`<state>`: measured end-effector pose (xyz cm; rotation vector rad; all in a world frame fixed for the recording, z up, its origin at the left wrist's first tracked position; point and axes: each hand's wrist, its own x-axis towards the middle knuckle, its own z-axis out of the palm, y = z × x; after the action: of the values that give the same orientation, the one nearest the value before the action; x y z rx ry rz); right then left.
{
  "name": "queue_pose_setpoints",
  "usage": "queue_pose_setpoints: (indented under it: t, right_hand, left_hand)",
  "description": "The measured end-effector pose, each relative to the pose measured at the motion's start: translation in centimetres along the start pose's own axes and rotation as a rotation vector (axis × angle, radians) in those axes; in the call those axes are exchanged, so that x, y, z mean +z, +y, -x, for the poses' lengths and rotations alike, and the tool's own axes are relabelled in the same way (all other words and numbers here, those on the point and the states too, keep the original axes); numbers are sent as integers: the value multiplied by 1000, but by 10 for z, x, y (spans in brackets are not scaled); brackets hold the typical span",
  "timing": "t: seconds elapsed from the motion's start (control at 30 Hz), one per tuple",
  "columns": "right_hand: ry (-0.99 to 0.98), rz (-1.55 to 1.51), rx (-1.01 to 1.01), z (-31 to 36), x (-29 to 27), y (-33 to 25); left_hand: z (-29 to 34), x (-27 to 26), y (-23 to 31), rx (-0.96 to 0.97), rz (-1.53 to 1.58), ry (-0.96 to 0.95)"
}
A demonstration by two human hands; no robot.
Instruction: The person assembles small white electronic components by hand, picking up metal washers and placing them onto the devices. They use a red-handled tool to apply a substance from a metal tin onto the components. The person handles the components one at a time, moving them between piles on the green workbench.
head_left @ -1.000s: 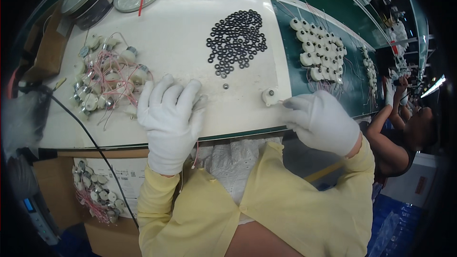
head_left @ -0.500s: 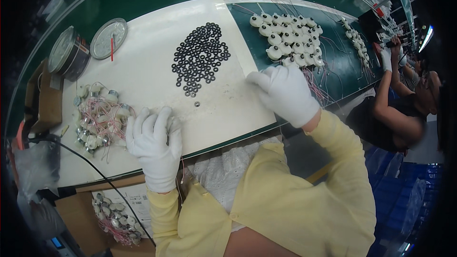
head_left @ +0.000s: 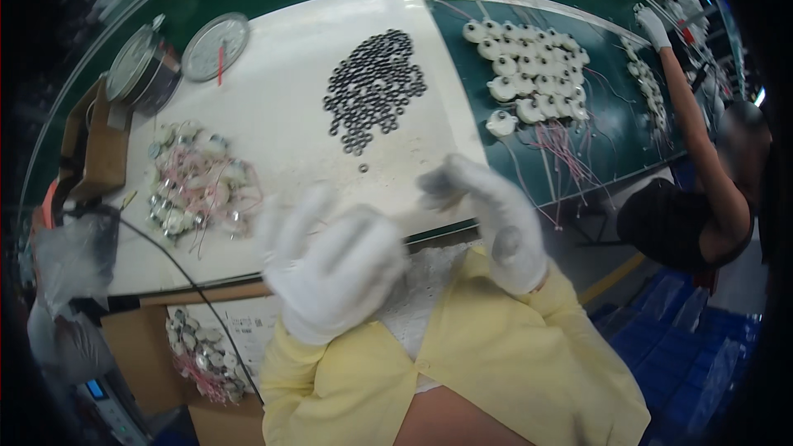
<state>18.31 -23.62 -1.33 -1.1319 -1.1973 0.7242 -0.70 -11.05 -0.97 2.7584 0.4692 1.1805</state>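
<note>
Both my hands wear white gloves and are over the table's near edge. My left hand [head_left: 334,268] is smeared by motion, with some fingers raised and others bent; whether anything is in it does not show. To its right, my right hand [head_left: 500,219] points its fingers leftward, with nothing visible in them. Beyond them lies a patch of small black rings [head_left: 376,87], with a single ring [head_left: 363,168] apart at the near side. Left of my left hand is a heap of small white-and-metal motors [head_left: 194,186] with pink wires.
Rows of white round motors [head_left: 537,66] with trailing wires lie on the green mat [head_left: 462,58]. At the far left are a tin [head_left: 144,74], a round lid [head_left: 216,43] and a cardboard box [head_left: 107,144]. Another person's arm [head_left: 690,103] reaches in at right.
My right hand has drawn back from the green mat toward me, uncovering a motor at the near left of the rows. My left hand has left the heap, moving right and nearer.
</note>
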Motion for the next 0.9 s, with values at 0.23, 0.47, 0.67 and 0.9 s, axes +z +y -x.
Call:
queue_pose_setpoints:
  t: [0.23,0.47,0.67,0.9]
  right_hand:
    - [-8,-455,573,-10,30,11]
    - [237,-93,623,-25,-26,11]
    - [308,69,500,-35,-77,21]
    - [251,-6,499,-27,-65,10]
  left_hand:
    - [-5,24,11,4,54,-14]
    - [16,-6,-65,-169,-326,49]
    - [41,-21,-85,-224,-480,66]
    - [77,-12,-83,-294,-484,105]
